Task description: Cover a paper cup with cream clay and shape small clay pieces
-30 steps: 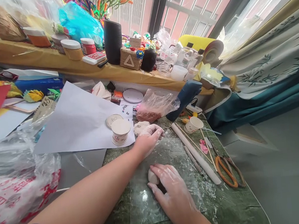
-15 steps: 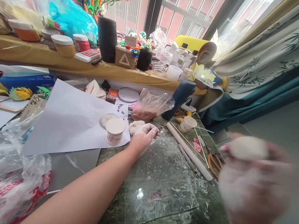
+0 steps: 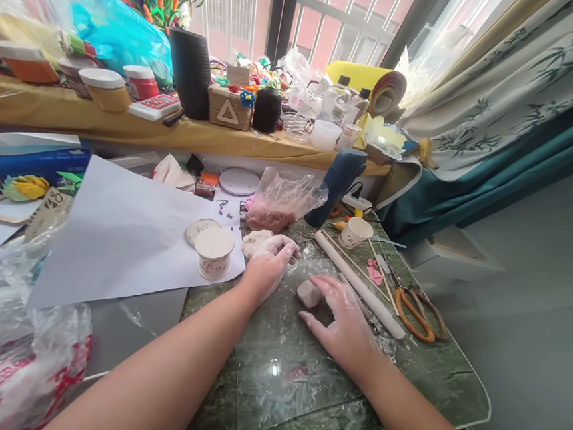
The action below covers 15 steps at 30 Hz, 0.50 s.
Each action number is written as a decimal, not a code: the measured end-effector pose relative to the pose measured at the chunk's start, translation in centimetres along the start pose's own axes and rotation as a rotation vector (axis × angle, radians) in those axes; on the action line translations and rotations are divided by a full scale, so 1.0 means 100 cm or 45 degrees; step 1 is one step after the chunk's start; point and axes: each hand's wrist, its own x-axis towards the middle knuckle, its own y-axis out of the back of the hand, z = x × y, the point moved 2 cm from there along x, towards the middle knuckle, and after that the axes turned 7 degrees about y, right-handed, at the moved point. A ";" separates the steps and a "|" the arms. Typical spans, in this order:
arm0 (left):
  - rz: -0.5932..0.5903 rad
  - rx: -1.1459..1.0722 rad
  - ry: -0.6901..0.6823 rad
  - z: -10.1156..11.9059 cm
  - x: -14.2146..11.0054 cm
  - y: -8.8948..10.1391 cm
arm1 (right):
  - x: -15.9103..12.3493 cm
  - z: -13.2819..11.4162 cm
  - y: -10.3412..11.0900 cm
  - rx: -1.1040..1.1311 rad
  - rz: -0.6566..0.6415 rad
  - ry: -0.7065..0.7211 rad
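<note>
Powder-dusted, my left hand [image 3: 272, 260] rests at the far edge of the glass sheet [image 3: 277, 403], its fingers curled together; what they hold, if anything, is hidden. Right beside it lies a pale clay lump [image 3: 255, 242]. My right hand [image 3: 343, 317] is over the glass with thumb and fingers apart. At its fingertips sits a small pale clay piece [image 3: 308, 295]; the index finger is against it, and the thumb is a little nearer to me. To the left, a paper cup [image 3: 214, 265] bears a round pale disc [image 3: 214, 241] on top.
A white rolling pin [image 3: 360, 282], orange-handled scissors [image 3: 416, 317] and a second paper cup [image 3: 356, 233] lie to the right. Behind is a plastic bag with reddish-brown contents [image 3: 283, 208]. White paper [image 3: 118, 236] and crumpled plastic [image 3: 33, 357] cover the left. Jars line the ledge [image 3: 169, 131].
My right hand came in from the far right with the pale clay, down to the glass, and its thumb has parted from the clay. My left hand stays beside the lump.
</note>
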 end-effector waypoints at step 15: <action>-0.010 0.040 -0.012 -0.005 0.004 0.002 | 0.020 0.015 0.020 1.304 -0.001 -0.884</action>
